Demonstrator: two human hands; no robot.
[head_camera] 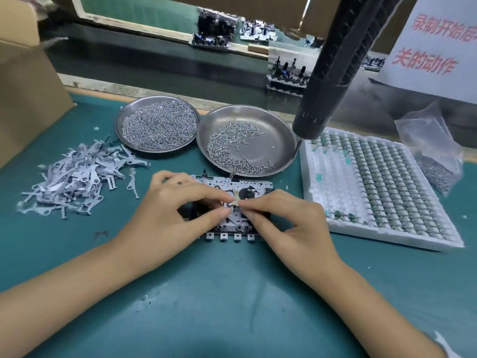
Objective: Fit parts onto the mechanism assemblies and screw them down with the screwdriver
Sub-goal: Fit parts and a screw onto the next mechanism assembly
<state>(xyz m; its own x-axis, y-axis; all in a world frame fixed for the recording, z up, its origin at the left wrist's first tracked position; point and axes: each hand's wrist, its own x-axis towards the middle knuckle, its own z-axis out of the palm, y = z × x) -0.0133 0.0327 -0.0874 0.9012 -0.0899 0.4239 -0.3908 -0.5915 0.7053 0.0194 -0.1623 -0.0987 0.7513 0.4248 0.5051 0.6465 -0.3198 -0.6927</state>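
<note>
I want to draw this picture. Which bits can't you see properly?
All in the head view:
- Little pale part: too small; left hand and right hand pinch around it.
- Metal plate: its middle is hidden under both hands.
- Screwdriver: top cut off by the picture's edge.
- White sign: cut off at the right.
- Machines at the back: blurred.

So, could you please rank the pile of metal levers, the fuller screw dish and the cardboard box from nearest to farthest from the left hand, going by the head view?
Measured from the left hand:
1. Pile of metal levers, on the mat just to its left.
2. Fuller screw dish, beyond the hand, towards the back of the mat.
3. Cardboard box, at the far left edge.
</note>
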